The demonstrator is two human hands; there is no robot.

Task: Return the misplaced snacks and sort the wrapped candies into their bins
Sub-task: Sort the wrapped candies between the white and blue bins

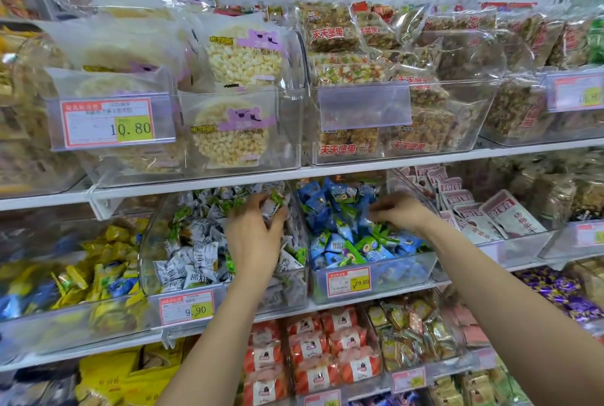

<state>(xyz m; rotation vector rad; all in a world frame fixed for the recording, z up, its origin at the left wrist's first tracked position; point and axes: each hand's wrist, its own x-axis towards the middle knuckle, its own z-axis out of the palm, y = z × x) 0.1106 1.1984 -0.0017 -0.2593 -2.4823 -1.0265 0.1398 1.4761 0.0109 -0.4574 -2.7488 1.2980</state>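
Your left hand [255,235] clamps a white candy [273,206] above its bin [281,297]; your right hand [403,213] reaches into blue candies [330,209], grip unclear.

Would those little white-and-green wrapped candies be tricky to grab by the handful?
Probably light: the white-and-green wrapped candies are small and lie heaped loosely in their clear bin. Their glossy wrappers look slippery, so some may slide from a handful. The pinched wrapper ends seem floppy, likely crinkling under the left hand.
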